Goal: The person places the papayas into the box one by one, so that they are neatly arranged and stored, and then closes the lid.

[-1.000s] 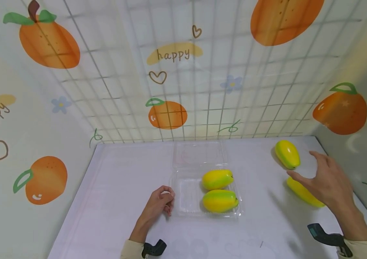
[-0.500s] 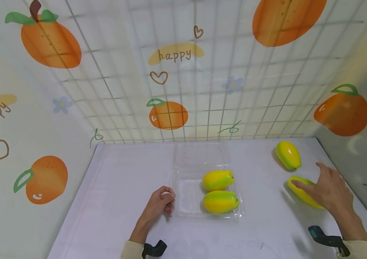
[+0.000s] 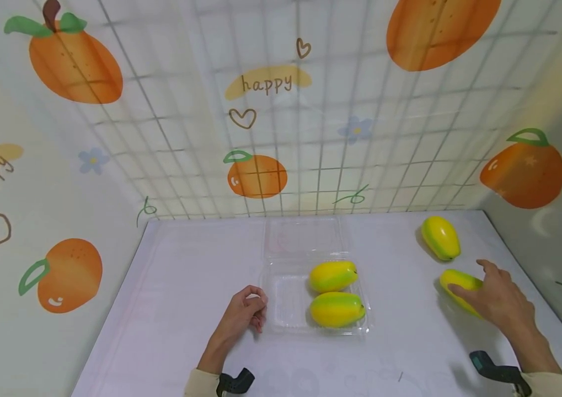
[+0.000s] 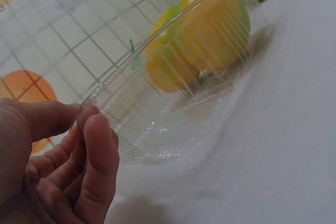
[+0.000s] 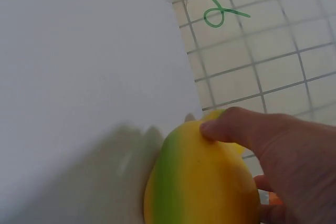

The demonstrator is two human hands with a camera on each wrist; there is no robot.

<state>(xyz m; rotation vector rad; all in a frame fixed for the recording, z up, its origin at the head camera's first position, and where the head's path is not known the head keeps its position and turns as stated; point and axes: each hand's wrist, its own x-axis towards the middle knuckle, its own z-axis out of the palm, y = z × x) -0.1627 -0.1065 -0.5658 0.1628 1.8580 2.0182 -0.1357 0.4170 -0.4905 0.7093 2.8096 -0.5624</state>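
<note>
My left hand (image 3: 248, 309) pinches the near-left rim of a clear plastic clamshell box (image 4: 157, 124) between thumb and finger. Inside the box's right side lie two glossy yellow-green oval fruits, like mangoes or papayas: a back one (image 3: 332, 275) and a front one (image 3: 337, 310). Over at the right, my right hand (image 3: 501, 298) is spread over another such fruit (image 3: 459, 284) on the table. In the right wrist view its thumb rests on that fruit (image 5: 202, 177), and other fingers show at the far side, partly hidden. One more fruit (image 3: 440, 238) lies just behind.
The box's lid (image 3: 305, 237) lies folded back toward the rear wall. A white table (image 3: 186, 259) is enclosed by a patterned cloth (image 3: 161, 110) at the back and sides. Each wrist wears a black camera mount, one (image 3: 236, 381) on the left and one (image 3: 496, 369) on the right.
My right hand has moved down and toward me, from beside the rear fruit onto the nearer one. The left hand and the box have stayed put.
</note>
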